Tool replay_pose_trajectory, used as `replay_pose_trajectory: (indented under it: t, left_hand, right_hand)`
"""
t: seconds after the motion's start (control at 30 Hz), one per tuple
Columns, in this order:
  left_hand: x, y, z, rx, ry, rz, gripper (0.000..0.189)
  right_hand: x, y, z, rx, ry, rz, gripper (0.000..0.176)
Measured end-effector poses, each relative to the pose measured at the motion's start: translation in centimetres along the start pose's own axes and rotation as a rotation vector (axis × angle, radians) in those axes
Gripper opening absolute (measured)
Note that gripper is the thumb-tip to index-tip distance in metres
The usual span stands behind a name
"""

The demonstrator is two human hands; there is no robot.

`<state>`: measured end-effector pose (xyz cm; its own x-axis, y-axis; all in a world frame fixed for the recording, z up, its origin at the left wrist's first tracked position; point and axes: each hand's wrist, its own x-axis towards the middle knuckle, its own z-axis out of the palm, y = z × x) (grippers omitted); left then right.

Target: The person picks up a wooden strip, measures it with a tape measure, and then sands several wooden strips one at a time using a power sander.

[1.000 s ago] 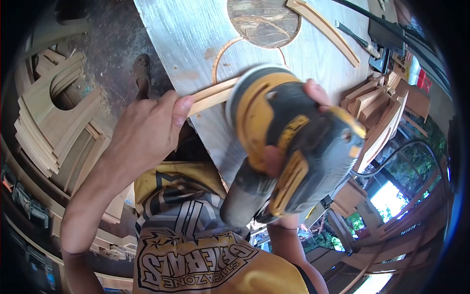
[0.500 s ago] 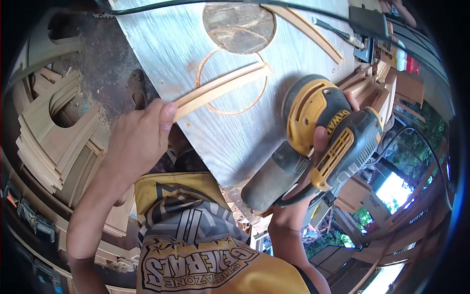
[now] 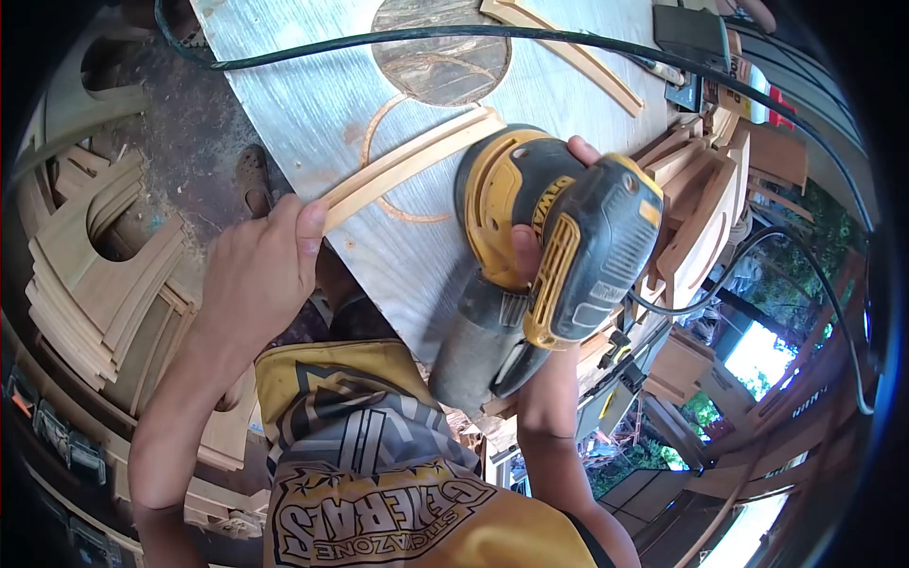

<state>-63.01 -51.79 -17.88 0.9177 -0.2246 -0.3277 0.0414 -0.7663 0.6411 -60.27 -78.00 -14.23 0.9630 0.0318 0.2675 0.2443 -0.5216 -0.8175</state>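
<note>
My left hand is closed on the near end of a slim, curved wooden strip, its thumb along the top. The strip lies slanting across a pale board. A yellow and black DeWalt orbital sander is in my right hand, whose thumb and a fingertip show round its body; the rest is hidden behind it. The sander is tipped on its side, with its round pad edge overlapping the strip's far end in this view. Its dark dust canister points toward my body.
The board has a round hole and a circular groove. A second curved strip lies on its far part. A black cable crosses over the board. Stacked curved wood pieces stand at left; more wooden pieces are at right.
My right hand has brought the sander left, up to the strip's far end. The strip stays in my left hand. The black cable now hangs lower across the view.
</note>
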Motion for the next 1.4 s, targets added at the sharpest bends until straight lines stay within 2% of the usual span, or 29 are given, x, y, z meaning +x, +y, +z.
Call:
replay_pose_trajectory:
  t: [0.03, 0.07, 0.17, 0.23, 0.3, 0.33, 0.37, 0.43, 0.57, 0.63, 0.7, 0.77, 0.8, 0.87, 0.9, 0.93, 0.97, 1.0, 1.03, 1.07, 1.1, 1.13, 1.2, 1.23, 1.3, 1.37, 1.4]
  left_hand:
    - [0.0, 0.0, 0.0, 0.033, -0.014, -0.006, 0.042]
    - [0.0, 0.0, -0.1, 0.072, -0.023, -0.016, 0.042]
    - [-0.2, 0.2, -0.1, 0.075, 0.003, -0.011, 0.036]
    - [-0.2, 0.1, -0.1, 0.085, -0.008, -0.021, 0.039]
    - [-0.1, 0.1, 0.1, 0.088, -0.019, -0.014, 0.042]
    - [-0.1, 0.0, 0.2, 0.082, -0.014, -0.016, 0.042]
    - [0.0, -0.1, 0.1, 0.077, -0.007, -0.019, 0.042]
    - [0.2, -0.1, -0.1, 0.077, -0.002, -0.012, 0.042]
    - [0.3, -0.1, -0.2, 0.072, -0.028, -0.035, 0.045]
    - [0.2, 0.0, 0.0, 0.058, -0.029, -0.044, 0.045]
    - [0.2, 0.1, -0.7, 0.062, -0.023, -0.056, 0.046]
    - [0.3, 0.4, -2.1, -0.095, -0.183, -0.130, 0.046]
    - [0.3, 0.3, -2.6, -0.089, -0.179, -0.135, 0.046]
    - [0.3, -0.6, -3.4, -0.644, -0.445, -0.416, 0.043]
    - [0.1, -1.1, -3.6, -0.642, -0.435, -0.423, 0.043]
    - [-0.1, -1.8, -3.4, -0.747, -0.486, -0.304, 0.042]
    - [-0.6, -2.5, -3.1, -0.848, -0.541, -0.181, 0.041]
    - [-1.0, -2.9, -2.5, -0.911, -0.490, -0.015, 0.043]
    - [-1.5, -3.4, -2.4, -0.910, -0.487, -0.019, 0.043]
    - [-2.0, -3.8, -2.4, -0.993, -0.486, -0.081, 0.039]
    - [-2.3, -3.7, -2.7, -1.076, -0.483, -0.141, 0.037]
    - [-2.6, -3.9, -2.4, -1.080, -0.479, -0.141, 0.037]
    - [-3.1, -4.2, -1.5, -0.691, -0.346, -0.218, 0.037]
    - [-3.3, -3.9, -1.1, -0.699, -0.344, -0.219, 0.037]
    - [-3.4, -2.3, -0.2, -0.527, 0.016, -0.137, 0.040]
    - [-3.1, -1.0, 0.3, -0.501, 0.076, -0.106, 0.040]
    - [-3.0, -0.6, 0.5, -0.494, 0.081, -0.120, 0.039]
  right_hand:
    - [0.2, -0.1, -0.1, -0.167, -0.080, -0.073, 0.074]
    - [-0.5, -0.9, 0.4, 0.139, 0.007, 0.094, 0.074]
    - [-0.9, -3.0, -0.8, 0.019, 0.001, 0.136, 0.078]
    - [-0.8, -3.8, -0.6, 0.054, 0.035, 0.217, 0.080]
    - [0.6, -3.6, 0.2, -0.054, 0.031, 0.163, 0.083]
    - [1.1, -1.5, 0.3, -0.181, 0.002, -0.060, 0.081]
    - [1.2, 0.6, 0.6, -0.106, 0.000, -0.126, 0.080]
    - [1.1, 0.2, 1.2, 0.210, 0.034, 0.084, 0.082]
    - [1.3, 0.3, 1.1, 0.131, 0.066, 0.014, 0.083]
    - [1.2, -0.6, 0.9, 0.257, -0.016, 0.204, 0.074]
    - [1.1, -1.4, 1.4, 0.229, -0.004, 0.268, 0.079]
    - [0.4, -1.4, 2.1, 0.279, -0.065, 0.190, 0.083]
    - [0.1, -1.2, 2.2, 0.186, -0.136, 0.145, 0.082]
    - [-0.1, -1.1, 2.8, 0.079, -0.199, -0.113, 0.075]
    - [0.2, -0.9, 3.3, 0.039, -0.233, -0.227, 0.075]
    - [-0.2, -1.6, 4.1, 0.237, -0.105, -0.099, 0.056]
    - [-0.5, -1.9, 4.2, 0.244, -0.106, -0.098, 0.056]
    - [-0.7, -2.0, 4.2, 0.257, -0.086, -0.003, 0.059]
    - [-0.9, -2.1, 4.1, 0.267, -0.068, 0.093, 0.062]
    - [-0.9, -2.5, 4.0, 0.091, -0.100, 0.025, 0.071]
    - [-0.9, -3.2, 3.7, 0.052, -0.096, 0.106, 0.077]
    - [-1.0, -3.9, 3.9, 0.078, -0.053, 0.094, 0.077]
    - [-1.5, -4.7, 4.1, 0.101, -0.019, 0.081, 0.076]
    - [-1.9, -5.0, 4.0, 0.104, -0.023, 0.065, 0.076]
    - [-2.5, -5.1, 3.7, 0.097, -0.028, 0.052, 0.076]
    - [-3.0, -4.6, 3.4, -0.090, -0.197, -0.115, 0.084]
    - [-3.6, -4.4, 3.8, 0.011, -0.202, -0.041, 0.083]
